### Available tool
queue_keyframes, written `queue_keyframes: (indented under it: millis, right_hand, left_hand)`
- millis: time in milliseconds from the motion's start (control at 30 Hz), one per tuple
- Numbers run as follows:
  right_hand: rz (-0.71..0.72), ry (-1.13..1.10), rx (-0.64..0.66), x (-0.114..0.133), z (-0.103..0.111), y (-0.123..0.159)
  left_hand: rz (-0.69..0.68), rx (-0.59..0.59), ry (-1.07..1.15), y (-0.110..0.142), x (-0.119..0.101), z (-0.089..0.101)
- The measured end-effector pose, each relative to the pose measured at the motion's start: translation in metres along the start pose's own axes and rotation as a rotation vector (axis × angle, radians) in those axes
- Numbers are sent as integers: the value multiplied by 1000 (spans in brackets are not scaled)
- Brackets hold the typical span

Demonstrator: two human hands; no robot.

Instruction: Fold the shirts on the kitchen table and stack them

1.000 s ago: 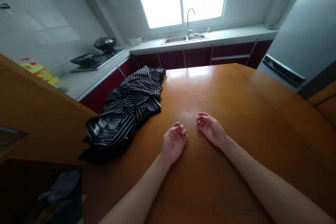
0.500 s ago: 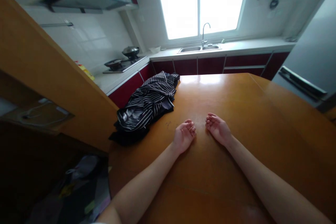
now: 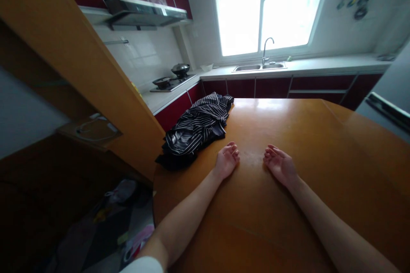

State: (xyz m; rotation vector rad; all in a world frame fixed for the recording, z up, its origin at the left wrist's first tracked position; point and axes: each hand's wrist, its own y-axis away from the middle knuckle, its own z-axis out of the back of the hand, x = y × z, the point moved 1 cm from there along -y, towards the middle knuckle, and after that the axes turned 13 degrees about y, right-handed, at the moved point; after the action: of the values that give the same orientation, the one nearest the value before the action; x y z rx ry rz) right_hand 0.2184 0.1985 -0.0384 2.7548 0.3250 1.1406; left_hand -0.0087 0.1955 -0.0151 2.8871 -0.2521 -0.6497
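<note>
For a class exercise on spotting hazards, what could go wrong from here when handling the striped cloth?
The striped cloth lies at the left edge of the table, so a nudge leftward might send it over. Black cloth shows beneath it and could get dragged along. It is also bunched, so either the left hand or right hand might grab several folds at once.

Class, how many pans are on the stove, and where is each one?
2. A pan with a domed lid stands at the far end of the stove; a lower, dark pan sits at the near end. Something small behind them could be hidden.
</note>
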Motion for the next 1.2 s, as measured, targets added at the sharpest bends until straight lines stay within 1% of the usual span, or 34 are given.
queue_keyframes:
  millis: [100, 300, 533, 700, 900, 1033, 1200]
  right_hand:
    - [12, -3, 25, -1, 1, 2]
    - [43, -58, -10, 2, -2, 7]
    - [95, -20, -10, 3, 0, 5]
    - [119, 24, 22, 2, 2, 1]
    - [75, -76, 6, 2, 0, 2]
    - [69, -91, 11, 2, -1, 2]
    - [47, -100, -10, 3, -3, 3]
  left_hand:
    - [-64, -21, -9, -5, -9, 2]
    - [-69, -3, 22, -7, -8, 0]
    - [-178, -30, -90, -7, -16, 1]
    - [-243, -38, -80, -9, -25, 3]
    - [-403, -73, -102, -12, -41, 6]
    - [-432, -108, -109, -14, -46, 8]
    - [-491, -106, -139, -15, -45, 9]
